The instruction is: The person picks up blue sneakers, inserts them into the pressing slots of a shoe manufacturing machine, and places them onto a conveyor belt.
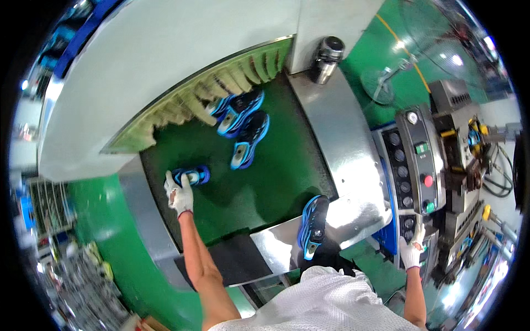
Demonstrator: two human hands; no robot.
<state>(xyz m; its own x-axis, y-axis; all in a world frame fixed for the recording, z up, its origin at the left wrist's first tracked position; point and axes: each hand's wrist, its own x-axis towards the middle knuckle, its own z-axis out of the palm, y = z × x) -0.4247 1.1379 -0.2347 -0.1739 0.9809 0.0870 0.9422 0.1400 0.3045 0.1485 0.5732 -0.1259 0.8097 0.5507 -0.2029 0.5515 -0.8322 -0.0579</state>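
Observation:
My left hand (179, 194), in a white glove with a worn patch, grips a small black-and-blue sneaker (203, 174) at the left of a green conveyor belt (276, 193). Farther along the belt lies a black sneaker with blue edging (251, 139); beyond it another sneaker (242, 112) overlaps one more near the curtain. A single sneaker (314, 223) rests on the metal ledge close to my body. My gloved right hand (412, 251) is off to the right with fingers stretched out, beside the lower control panel (408, 222); whether it touches the panel I cannot make out.
A fringed yellowish curtain (204, 91) hangs from a white machine housing (176, 49) over the belt. A steel flask (328, 58) stands on the metal side rail (348, 143). Right of it is a control box with buttons (420, 160). A fan (381, 85) stands behind.

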